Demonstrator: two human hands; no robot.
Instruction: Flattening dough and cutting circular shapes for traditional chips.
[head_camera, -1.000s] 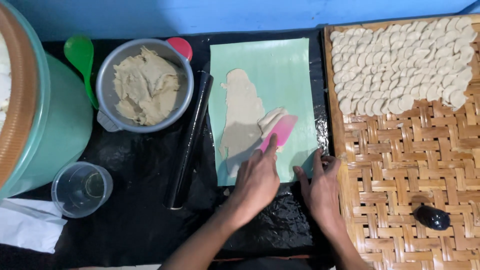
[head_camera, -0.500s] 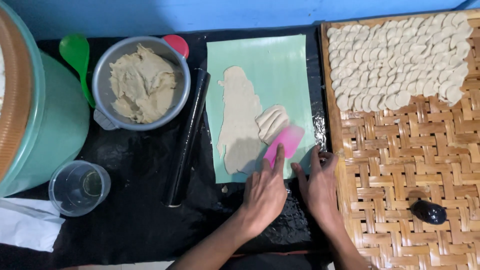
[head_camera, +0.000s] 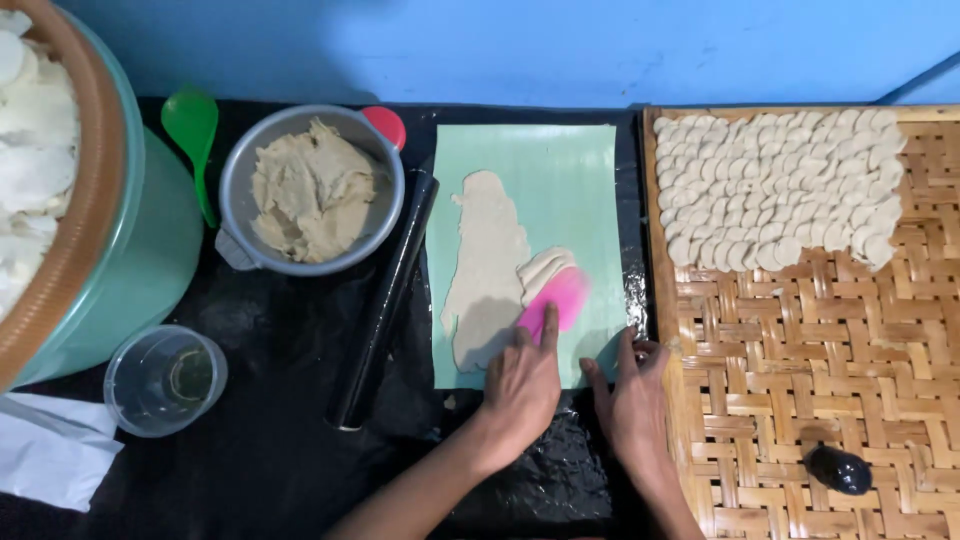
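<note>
At the lower middle of the frame the left hand (head_camera: 522, 385) has its grip closed on a pink scraper (head_camera: 556, 300), whose blade now sits further up and right than a moment ago, against the small stack of cut pieces (head_camera: 543, 268) beside the flattened dough sheet (head_camera: 485, 270). The right hand (head_camera: 628, 392) rests open with nothing in it, fingertips pinning the lower right edge of the green mat (head_camera: 560, 175), much as before. Beyond, the rolling pin (head_camera: 385, 300), dough bowl (head_camera: 312, 188) and woven tray (head_camera: 800, 340) of dough rounds (head_camera: 775, 185) lie unmoved on the bench (head_camera: 270, 440).
</note>
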